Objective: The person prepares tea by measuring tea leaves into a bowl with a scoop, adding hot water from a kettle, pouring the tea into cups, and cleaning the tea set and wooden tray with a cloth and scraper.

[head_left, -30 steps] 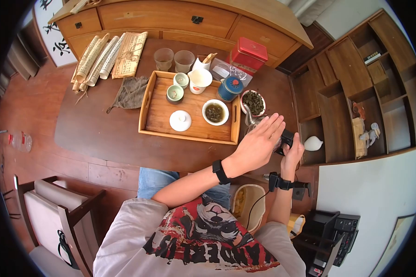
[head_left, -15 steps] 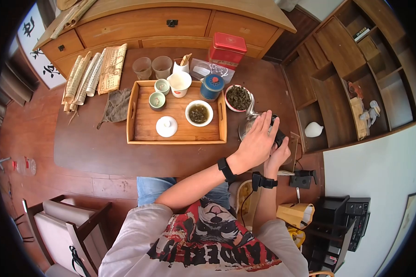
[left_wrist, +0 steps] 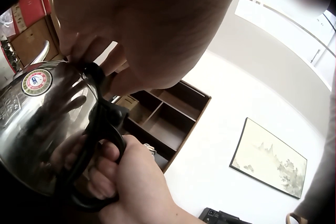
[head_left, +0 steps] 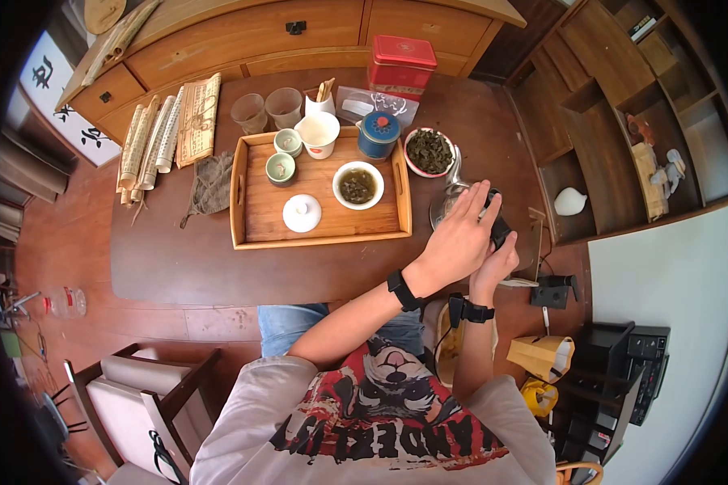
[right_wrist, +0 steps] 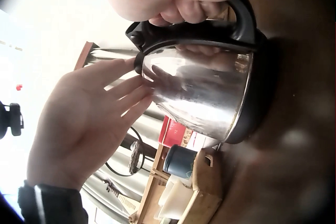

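A shiny steel kettle (right_wrist: 199, 92) with a black handle (right_wrist: 245, 19) stands at the right of the table, beside the tray. My right hand (head_left: 493, 267) grips that handle, fingers curled through the loop. Stretched over the kettle's top, my left hand (head_left: 457, 238) touches the black lid knob (right_wrist: 138, 62) with its fingertips, the fingers nearly straight. The kettle's spout (head_left: 456, 162) points away from me, close to a dish of dry tea leaves (head_left: 429, 152). In the head view both hands hide most of the kettle.
A wooden tray (head_left: 243, 234) holds a white bowl of steeping leaves (head_left: 357, 186), its white lid (head_left: 302, 213), a white pitcher (head_left: 319, 135), two green cups and a blue jar (head_left: 378, 135). Behind stand two glasses and a red tin (head_left: 402, 65). Paper scrolls (head_left: 150, 145) lie left.
The view has shifted. The kettle and both hands have moved a little right relative to the tea-leaf dish. The right hand keeps its grip and the left stays over the kettle's top.
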### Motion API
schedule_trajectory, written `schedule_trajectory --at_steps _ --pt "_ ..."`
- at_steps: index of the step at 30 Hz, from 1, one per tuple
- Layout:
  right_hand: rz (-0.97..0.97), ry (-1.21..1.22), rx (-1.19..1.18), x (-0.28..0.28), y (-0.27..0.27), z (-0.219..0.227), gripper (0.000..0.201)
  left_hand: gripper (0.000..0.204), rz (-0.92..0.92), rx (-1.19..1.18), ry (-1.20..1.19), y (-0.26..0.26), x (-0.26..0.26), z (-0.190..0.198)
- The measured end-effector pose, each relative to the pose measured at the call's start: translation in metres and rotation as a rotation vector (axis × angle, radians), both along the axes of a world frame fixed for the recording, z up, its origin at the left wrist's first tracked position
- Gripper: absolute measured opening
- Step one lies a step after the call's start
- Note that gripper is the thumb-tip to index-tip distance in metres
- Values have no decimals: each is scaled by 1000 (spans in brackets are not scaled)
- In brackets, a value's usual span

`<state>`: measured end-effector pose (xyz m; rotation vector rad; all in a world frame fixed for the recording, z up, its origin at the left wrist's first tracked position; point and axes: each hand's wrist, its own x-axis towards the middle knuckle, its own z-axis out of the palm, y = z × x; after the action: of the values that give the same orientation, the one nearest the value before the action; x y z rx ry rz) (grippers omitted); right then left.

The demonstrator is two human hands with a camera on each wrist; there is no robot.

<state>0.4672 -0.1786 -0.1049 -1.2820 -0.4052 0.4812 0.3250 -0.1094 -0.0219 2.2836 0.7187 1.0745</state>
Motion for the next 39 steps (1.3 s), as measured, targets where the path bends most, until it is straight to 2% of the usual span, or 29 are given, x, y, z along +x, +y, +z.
schedule_trajectory --at_steps 2,4,7,9,11,12,13,15,17,19,21,23,25,28,33,35,36,37,39 --pt "20 -7 -1 -6 -2 -2 46 65 -5 -16 -5 -2 -2 -1" --pt "-102 -2 -22 -18 4 12 53 63 -7 -33 -12 -3 -3 0" --pt "-148 10 -26 -22 8 17 53 64 -12 -34 -25 -3 -6 0" --pt "-108 18 -30 -8 -1 4 51 61 -26 -56 -74 -1 -10 2" --pt "151 -37 35 6 -14 -3 46 60 -22 -70 -116 2 -27 4" --pt "197 -12 -1 12 -20 1 39 60 -21 -78 -163 5 -39 7" --pt "196 -6 -3 14 -20 0 39 55 15 -110 -231 7 -54 10" --pt "-92 -470 -124 12 -21 1 33 43 177 -116 -272 9 -92 14" --pt "-88 -459 -177 10 -30 19 27 37 380 -65 -220 16 -133 3" --pt "-257 -548 -123 10 -34 32 26 39 565 -76 -92 23 -173 -6" --pt "-299 -604 -117 3 -37 51 26 41 703 -97 38 29 -205 -25" --pt "-255 -570 61 -9 -34 68 26 44 756 -165 176 28 -225 -34" --pt "-222 -602 83 -27 -27 84 26 44 735 -175 199 30 -236 -48" --pt "91 -653 122 -54 -20 96 24 41 696 -201 238 34 -245 -63" --pt "375 -570 71 -87 -11 94 19 37 683 -166 267 34 -245 -59" --pt "435 -567 -38 -94 -10 95 14 38 766 -377 109 33 -245 -55" --pt "466 -565 -61 -95 -10 94 14 39 738 -534 -87 34 -244 -50" --pt "498 -564 -85 -96 -9 93 13 39 727 -530 -85 36 -241 -45" --pt "573 -539 -131 -98 -7 90 14 37 600 -830 -532 41 -235 -34"
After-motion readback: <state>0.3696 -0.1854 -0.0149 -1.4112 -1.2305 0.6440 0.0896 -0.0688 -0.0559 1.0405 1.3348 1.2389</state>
